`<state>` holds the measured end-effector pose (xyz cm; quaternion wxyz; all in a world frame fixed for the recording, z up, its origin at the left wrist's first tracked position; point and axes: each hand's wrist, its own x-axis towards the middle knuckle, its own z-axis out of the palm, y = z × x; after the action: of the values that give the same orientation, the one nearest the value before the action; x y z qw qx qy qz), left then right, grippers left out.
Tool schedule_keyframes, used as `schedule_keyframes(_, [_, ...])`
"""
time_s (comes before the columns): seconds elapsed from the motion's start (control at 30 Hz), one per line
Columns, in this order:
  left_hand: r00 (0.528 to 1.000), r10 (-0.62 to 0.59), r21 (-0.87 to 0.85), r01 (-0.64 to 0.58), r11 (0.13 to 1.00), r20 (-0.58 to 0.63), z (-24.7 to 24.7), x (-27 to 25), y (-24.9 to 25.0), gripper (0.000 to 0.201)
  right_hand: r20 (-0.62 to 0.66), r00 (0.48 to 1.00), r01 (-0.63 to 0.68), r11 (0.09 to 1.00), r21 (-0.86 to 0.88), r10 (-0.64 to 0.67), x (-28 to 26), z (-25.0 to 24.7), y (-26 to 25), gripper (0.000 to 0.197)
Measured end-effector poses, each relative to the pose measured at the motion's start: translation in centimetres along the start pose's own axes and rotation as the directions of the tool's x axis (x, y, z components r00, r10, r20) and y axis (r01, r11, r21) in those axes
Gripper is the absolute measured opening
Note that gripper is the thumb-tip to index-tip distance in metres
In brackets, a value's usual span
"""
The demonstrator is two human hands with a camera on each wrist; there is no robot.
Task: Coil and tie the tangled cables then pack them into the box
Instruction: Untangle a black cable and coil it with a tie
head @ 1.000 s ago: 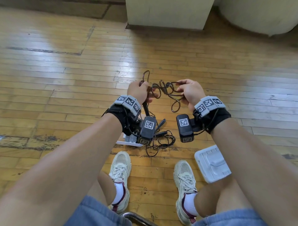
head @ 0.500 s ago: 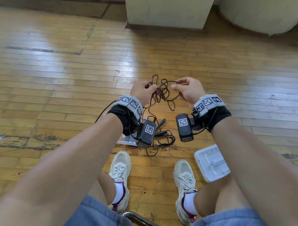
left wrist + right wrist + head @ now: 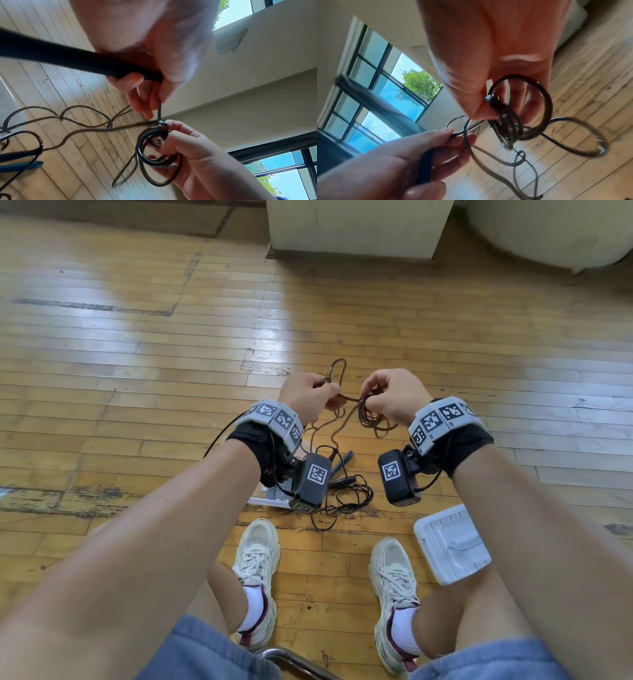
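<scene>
A thin brown cable (image 3: 344, 400) stretches between both hands above the wooden floor. My right hand (image 3: 371, 402) pinches a small coil of it (image 3: 150, 152) between thumb and fingers; the coil (image 3: 508, 121) hangs below the fingertips. My left hand (image 3: 329, 398) pinches the cable's free run (image 3: 159, 109) close to the coil, and a thick black bar (image 3: 68, 58) lies across its palm. One loop (image 3: 337, 371) sticks up past the left hand, and loose strands (image 3: 329, 433) hang down. More black cables (image 3: 342, 498) lie tangled on the floor.
A white box part (image 3: 452, 542) lies on the floor by my right knee, and another white piece (image 3: 270, 496) is half hidden under the left wrist camera. My two shoes (image 3: 258, 559) stand below the cables. A pale cabinet (image 3: 356, 227) stands far ahead.
The hands have come closer together. The wide loose loops that hung between them are now gathered into a small coil at the right hand, with one loop standing above the left.
</scene>
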<state>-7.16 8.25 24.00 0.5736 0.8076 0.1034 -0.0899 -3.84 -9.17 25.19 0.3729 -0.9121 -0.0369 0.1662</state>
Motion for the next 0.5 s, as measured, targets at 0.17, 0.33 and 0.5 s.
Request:
schedule_keyframes(0.17, [0.999,-0.037,-0.060,0.037,0.997,0.005,0.45,-0.08,0.43,0.017,-0.058,0.989,0.110,0.941,-0.321,-0.135,0.44,0.35,0.63,0.026])
schedule_keyframes(0.33, [1.000,-0.024,0.001,0.024,1.000,-0.010,0.53,0.18,0.25,0.019,0.063,0.955,0.292,0.882,-0.369,-0.290,-0.05,1.07,0.54,0.017])
schedule_keyframes(0.5, [0.989,-0.074,0.025,0.078,0.997,-0.128,-0.16,0.77,-0.33,0.021,-0.115,0.988,0.116,0.989,0.089,-0.105,0.12,0.39,0.67,0.015])
